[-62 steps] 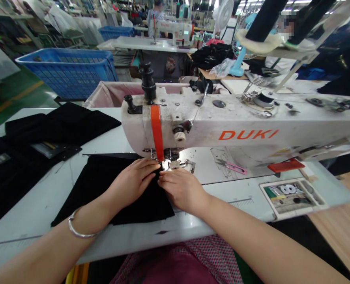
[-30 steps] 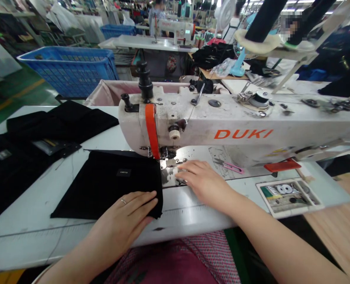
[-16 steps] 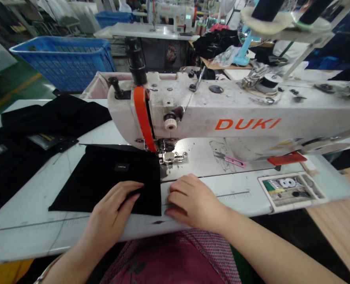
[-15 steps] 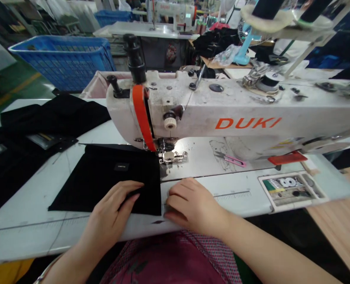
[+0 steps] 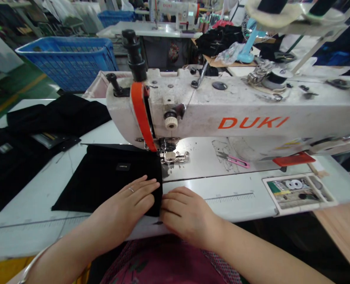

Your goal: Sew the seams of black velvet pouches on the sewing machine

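A black fabric piece with a small label lies flat on the white table, its right edge beside the presser foot of the white DUKI sewing machine. My left hand lies flat on the fabric's near right corner, fingers stretched out. My right hand rests just right of that corner, fingers curled against the fabric's edge; whether it pinches the edge is unclear.
Stacked black pieces lie at the left. Pink thread snips sit under the machine arm, a small parts tray at the right. A blue crate and a pink-lined bin stand behind. Other sewing stations fill the background.
Both hands left the presser foot and drew back to the fabric's near right corner. My left hand flattened on the cloth and my right hand moved left against its edge.
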{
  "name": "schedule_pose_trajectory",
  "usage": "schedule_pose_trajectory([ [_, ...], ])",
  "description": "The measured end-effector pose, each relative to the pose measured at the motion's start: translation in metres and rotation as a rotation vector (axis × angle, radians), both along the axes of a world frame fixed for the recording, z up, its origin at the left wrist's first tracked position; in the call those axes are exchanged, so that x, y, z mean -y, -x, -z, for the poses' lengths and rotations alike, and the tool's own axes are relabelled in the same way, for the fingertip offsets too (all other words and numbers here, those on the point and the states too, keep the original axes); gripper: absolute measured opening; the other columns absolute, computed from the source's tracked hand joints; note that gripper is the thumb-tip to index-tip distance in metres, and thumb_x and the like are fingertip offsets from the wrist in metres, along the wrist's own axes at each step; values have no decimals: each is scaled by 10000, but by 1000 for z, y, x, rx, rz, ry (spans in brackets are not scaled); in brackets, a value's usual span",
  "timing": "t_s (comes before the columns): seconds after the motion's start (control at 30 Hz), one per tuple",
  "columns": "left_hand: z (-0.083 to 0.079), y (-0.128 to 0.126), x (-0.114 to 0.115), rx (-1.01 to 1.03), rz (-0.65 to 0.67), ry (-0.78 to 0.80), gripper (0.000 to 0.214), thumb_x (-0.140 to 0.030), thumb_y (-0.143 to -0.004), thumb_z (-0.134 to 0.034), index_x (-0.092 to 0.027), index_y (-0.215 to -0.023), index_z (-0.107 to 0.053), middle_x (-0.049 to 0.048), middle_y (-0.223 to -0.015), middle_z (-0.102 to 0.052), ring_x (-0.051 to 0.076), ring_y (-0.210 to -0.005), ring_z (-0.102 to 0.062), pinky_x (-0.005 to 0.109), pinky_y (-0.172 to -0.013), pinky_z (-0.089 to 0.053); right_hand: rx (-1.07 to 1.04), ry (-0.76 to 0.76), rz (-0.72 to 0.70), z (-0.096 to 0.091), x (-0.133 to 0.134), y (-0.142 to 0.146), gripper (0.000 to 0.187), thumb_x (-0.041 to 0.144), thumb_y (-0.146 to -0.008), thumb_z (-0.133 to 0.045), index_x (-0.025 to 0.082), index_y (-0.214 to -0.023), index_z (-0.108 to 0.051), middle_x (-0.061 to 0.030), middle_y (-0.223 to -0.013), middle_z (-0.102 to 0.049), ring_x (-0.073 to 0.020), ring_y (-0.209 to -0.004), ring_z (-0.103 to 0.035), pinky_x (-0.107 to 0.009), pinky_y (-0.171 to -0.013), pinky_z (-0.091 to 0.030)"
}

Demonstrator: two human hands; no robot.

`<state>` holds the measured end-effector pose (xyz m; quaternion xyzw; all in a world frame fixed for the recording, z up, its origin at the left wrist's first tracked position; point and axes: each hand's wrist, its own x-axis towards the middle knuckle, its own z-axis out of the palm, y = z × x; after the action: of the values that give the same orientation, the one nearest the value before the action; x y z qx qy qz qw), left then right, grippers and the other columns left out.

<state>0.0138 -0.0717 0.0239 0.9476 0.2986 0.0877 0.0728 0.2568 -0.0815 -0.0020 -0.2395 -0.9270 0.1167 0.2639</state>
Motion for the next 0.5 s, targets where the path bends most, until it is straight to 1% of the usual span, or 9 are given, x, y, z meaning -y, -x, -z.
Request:
schedule_pose_trajectory([
  [0.03,0,-3,-1,-23,-18,3,381,-30,-894,-391,-138,-1182,-617,128,-1426,-575,255,-1379,-484,455,-1165,-425,2,10,1,0,0,0,143,192,-1005,-531,202,-926,-651,-30,-966,-726,-181,-980,-641,-356,-925,-498],
  [0.1,0,-10,-2,-35,-68,-17,421,-71,-877,-438,-140,-1263,-592,132,-1403,-587,273,-1312,-538,451,-1107,-477,-1,20,2,0,1,0,161,193,-1009,-516,205,-917,-648,-26,-917,-719,-178,-946,-642,-358,-915,-502],
  [0.2,1,-18,-2,-74,-81,-80,597,-33,-816,-465,-167,-1395,-515,109,-1429,-572,289,-1252,-564,473,-1059,-498,-7,32,7,-1,1,1,165,179,-1003,-512,197,-910,-647,-27,-889,-712,-178,-926,-642,-354,-901,-504],
  [0.3,4,-19,-3,-96,-67,-99,618,16,-794,-458,-156,-1384,-528,108,-1442,-562,290,-1257,-548,477,-1058,-489,-3,46,2,-3,0,1,166,168,-999,-508,190,-915,-649,-26,-875,-709,-171,-899,-640,-347,-891,-502],
  [0.5,8,-15,-13,-16,-57,-59,590,25,-803,-476,-142,-1365,-539,109,-1394,-585,269,-1236,-548,464,-1062,-484,29,11,7,-6,-9,2,189,158,-1002,-493,188,-894,-645,-33,-887,-708,-167,-910,-637,-332,-885,-486],
])
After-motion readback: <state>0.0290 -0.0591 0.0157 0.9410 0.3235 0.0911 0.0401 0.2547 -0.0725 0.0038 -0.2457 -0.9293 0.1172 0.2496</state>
